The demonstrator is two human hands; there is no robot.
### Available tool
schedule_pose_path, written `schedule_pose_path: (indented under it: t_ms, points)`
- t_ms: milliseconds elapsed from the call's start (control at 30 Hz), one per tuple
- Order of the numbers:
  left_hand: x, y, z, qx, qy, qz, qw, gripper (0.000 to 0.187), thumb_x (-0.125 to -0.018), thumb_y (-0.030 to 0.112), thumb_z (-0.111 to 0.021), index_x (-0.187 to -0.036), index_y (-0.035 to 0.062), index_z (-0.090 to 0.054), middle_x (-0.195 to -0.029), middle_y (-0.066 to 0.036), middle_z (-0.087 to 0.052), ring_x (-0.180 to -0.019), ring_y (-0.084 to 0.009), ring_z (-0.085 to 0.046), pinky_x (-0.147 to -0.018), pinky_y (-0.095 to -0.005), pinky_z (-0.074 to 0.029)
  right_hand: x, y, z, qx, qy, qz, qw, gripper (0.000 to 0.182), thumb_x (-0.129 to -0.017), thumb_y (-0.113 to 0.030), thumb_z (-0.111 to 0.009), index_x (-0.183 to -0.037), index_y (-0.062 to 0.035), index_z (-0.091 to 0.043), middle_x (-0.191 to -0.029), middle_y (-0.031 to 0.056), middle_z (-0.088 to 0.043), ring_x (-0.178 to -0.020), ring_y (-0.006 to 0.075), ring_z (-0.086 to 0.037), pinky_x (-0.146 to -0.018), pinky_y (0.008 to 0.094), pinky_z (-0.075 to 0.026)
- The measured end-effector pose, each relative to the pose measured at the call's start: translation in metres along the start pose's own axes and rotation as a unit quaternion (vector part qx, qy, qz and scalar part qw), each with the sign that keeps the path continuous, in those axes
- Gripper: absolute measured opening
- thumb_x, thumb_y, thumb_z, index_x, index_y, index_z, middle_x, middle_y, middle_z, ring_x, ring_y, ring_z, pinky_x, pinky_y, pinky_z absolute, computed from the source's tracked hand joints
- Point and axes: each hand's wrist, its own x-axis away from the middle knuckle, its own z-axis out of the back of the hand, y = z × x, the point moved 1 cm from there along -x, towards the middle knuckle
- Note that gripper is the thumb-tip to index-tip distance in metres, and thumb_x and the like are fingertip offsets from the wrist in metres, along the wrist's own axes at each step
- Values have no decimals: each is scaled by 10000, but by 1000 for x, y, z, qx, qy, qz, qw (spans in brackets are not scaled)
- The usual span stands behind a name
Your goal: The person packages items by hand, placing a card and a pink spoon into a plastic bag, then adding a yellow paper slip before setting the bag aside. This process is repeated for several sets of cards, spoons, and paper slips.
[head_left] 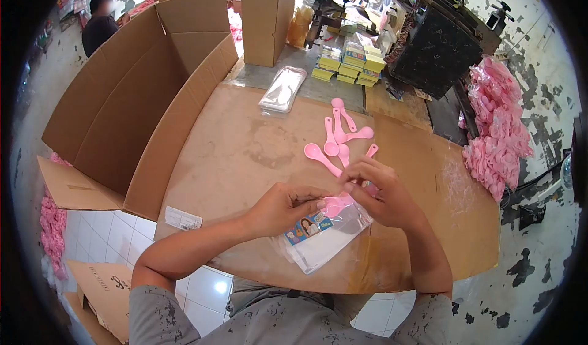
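My left hand (285,210) is closed, thumb and fingers pinching the top of a clear plastic bag (321,252) that lies on the cardboard-covered table. A printed blue card (308,225) shows at the bag, and a pink measuring spoon (334,206) is at its mouth, by my left fingertips. My right hand (383,195) is bent over the far side of the bag's opening, fingers pinched together; what they grip is hidden. Just beyond my hands lies a loose group of several pink measuring spoons (331,146).
A stack of clear bags (283,90) lies farther back, near stacks of yellow-edged cards (350,63). A big open carton (177,115) stands at left, a black machine (436,45) at back right. Pink bundles (497,131) hang at right. A person (100,26) is at far left.
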Motion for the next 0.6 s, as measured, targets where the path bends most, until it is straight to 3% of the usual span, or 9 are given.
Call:
schedule_pose_path:
  t_ms: [100, 200, 300, 400, 600]
  points:
    - [-1, -4, 1, -3, -5, 1, 1000, 272, -1042, 119, -640, -1290, 28, -704, -943, -3, -731, -821, -30, -593, -712, -238, -510, -11, 4, -20, -10, 72, 127, 989, 273, -943, -6, -600, -1214, 18, -627, -1135, 116, -670, -977, 225, -695, -847, 327, -552]
    - [-1, 1, 0, 18, -8, 1, 1000, 256, -1045, 120, -637, -1272, 27, -710, -924, 14, -714, -810, -26, -566, -704, -240, -491, -9, 8, -26, -94, 32, 107, 989, 289, -987, 12, -541, -1270, 28, -596, -1232, 138, -655, -1120, 243, -686, -943, 353, -546]
    - [-1, -10, -3, 60, 5, -14, 998, 242, -1052, 127, -629, -1250, 10, -703, -947, 15, -713, -823, -22, -568, -710, -238, -489, -7, 0, -21, -209, -26, -41, 977, 312, -1025, 49, -462, -1313, 21, -580, -1282, 143, -647, -1273, 257, -621, -1060, 377, -501]
    - [0, -7, -5, 85, 29, -24, 996, 234, -1059, 139, -620, -1232, -5, -685, -935, 13, -700, -826, -26, -575, -711, -236, -487, -5, 2, -18, -286, -43, -64, 955, 344, -1048, 67, -423, -1362, 12, -553, -1327, 147, -637, -1364, 264, -554, -1133, 392, -450]
    - [1, -5, -2, 44, 15, 5, 999, 199, -1074, 135, -584, -1199, -9, -641, -949, -8, -685, -887, -52, -624, -747, -243, -508, -8, 6, -25, -217, -25, 73, 973, 348, -1067, 24, -432, -1400, 8, -531, -1482, 170, -556, -1390, 268, -530, -1145, 402, -436]
